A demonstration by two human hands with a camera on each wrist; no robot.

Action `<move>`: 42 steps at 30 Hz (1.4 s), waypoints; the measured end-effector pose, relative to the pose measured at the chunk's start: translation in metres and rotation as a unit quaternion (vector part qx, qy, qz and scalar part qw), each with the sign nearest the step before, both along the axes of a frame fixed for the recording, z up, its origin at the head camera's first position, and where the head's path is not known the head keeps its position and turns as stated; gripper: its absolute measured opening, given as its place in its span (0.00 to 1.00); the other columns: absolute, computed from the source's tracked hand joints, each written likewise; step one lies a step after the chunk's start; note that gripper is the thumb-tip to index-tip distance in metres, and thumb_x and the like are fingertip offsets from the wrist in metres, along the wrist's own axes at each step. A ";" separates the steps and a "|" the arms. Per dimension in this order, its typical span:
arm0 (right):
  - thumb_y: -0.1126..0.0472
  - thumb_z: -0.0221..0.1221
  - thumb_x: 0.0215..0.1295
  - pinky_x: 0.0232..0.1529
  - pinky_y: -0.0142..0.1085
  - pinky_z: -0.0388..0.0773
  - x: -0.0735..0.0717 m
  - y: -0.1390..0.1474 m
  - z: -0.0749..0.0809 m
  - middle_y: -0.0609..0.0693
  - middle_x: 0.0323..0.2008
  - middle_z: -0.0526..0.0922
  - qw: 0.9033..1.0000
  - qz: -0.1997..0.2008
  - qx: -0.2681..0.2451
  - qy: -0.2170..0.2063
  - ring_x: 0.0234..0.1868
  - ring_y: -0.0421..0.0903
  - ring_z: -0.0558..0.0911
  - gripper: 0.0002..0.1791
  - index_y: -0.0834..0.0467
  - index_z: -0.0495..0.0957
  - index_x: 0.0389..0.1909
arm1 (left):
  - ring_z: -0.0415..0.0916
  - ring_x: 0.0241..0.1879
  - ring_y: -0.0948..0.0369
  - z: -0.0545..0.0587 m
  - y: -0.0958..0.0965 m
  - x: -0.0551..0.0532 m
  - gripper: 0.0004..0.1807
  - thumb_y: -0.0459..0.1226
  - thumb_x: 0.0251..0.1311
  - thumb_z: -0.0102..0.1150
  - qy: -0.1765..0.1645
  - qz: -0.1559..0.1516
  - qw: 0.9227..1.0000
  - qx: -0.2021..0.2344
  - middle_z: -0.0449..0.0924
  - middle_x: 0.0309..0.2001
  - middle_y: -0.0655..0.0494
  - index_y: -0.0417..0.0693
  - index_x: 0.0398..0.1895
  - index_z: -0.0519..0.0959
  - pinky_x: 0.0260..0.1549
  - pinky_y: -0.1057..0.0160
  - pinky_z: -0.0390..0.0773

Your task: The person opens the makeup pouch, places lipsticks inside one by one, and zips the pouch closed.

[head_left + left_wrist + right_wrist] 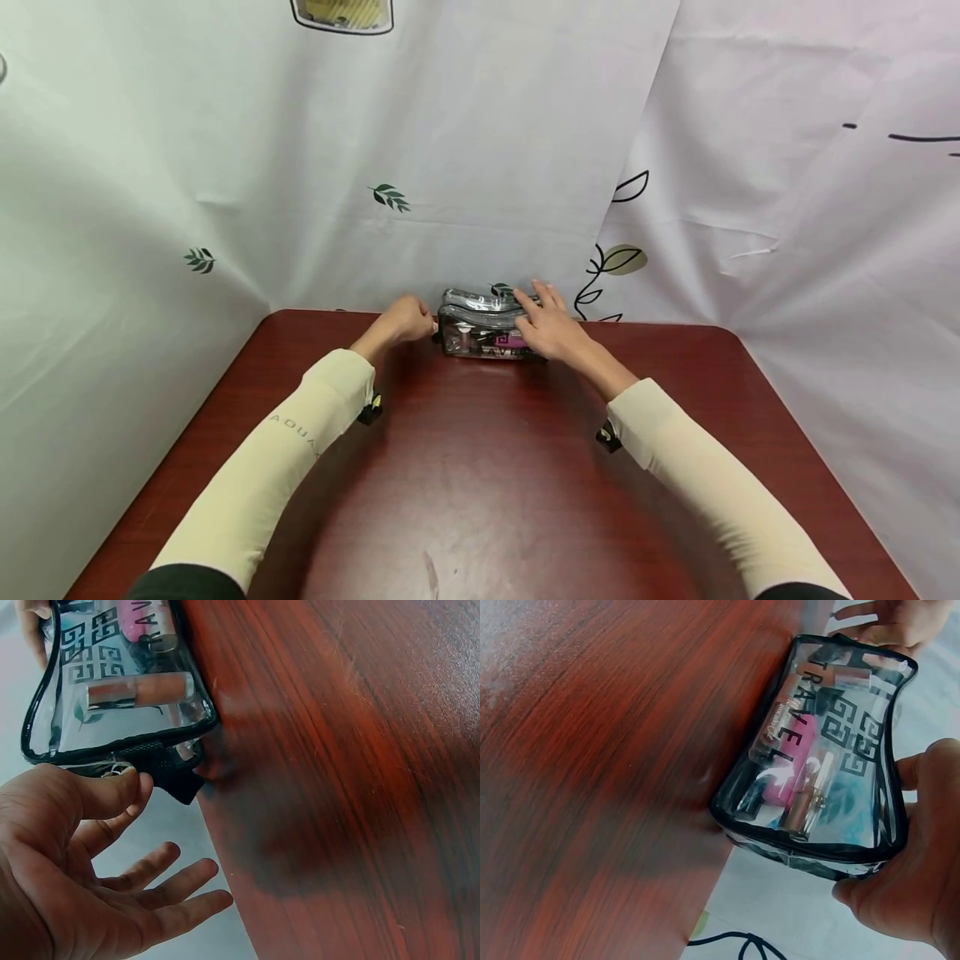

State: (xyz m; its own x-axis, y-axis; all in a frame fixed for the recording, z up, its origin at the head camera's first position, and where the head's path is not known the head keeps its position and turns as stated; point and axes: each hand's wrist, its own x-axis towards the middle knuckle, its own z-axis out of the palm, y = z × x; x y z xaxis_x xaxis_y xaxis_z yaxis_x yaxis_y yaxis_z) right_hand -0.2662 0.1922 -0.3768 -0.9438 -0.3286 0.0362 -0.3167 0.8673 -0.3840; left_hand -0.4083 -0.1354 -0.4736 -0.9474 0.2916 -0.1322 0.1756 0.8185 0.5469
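A clear toiletry pouch (472, 337) with black piping and the word TRAVEL stands at the table's far edge, its zipper side up. My left hand (407, 318) is at the pouch's left end, where thumb and index finger pinch a small zipper pull (116, 769); the other three fingers spread free. My right hand (553, 329) holds the pouch's right end from above, with the thumb (847, 892) at the end corner. Through the clear wall show a lip gloss tube (139, 691), a pink item (795, 761) and several other small cosmetics.
The reddish-brown wooden table (480, 467) runs back to a white cloth backdrop (480, 125) printed with leaves, right behind the pouch. More white cloth hangs at both sides. Black devices (371, 408) are strapped at both wrists.
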 end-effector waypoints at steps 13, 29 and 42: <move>0.47 0.38 0.86 0.89 0.71 0.47 -0.001 0.000 -0.002 0.63 0.94 0.40 1.000 -0.006 -0.014 -0.006 0.94 0.69 0.38 0.40 0.53 0.53 0.94 | 0.67 0.25 0.58 0.008 0.003 0.018 0.20 0.45 0.75 0.63 -0.006 -0.009 1.000 0.004 0.73 0.23 0.59 0.58 0.21 0.75 0.30 0.57 0.69; 0.46 0.39 0.86 0.88 0.72 0.48 -0.004 0.002 -0.003 0.61 0.94 0.39 1.000 -0.014 -0.017 -0.015 0.94 0.69 0.38 0.40 0.49 0.52 0.94 | 0.74 0.41 0.54 0.069 0.016 0.083 0.11 0.41 0.76 0.56 -0.012 -0.020 0.999 0.040 0.84 0.45 0.48 0.46 0.37 0.84 0.48 0.56 0.73; 0.19 0.53 0.76 0.85 0.80 0.40 0.027 0.058 0.004 0.61 0.94 0.29 0.996 -0.088 -0.012 0.023 0.93 0.74 0.36 0.60 0.39 0.38 0.96 | 0.44 0.90 0.28 0.076 -0.004 0.133 0.53 0.68 0.76 0.56 0.105 -0.013 0.991 -0.081 0.52 0.91 0.35 0.49 0.93 0.57 0.87 0.24 0.43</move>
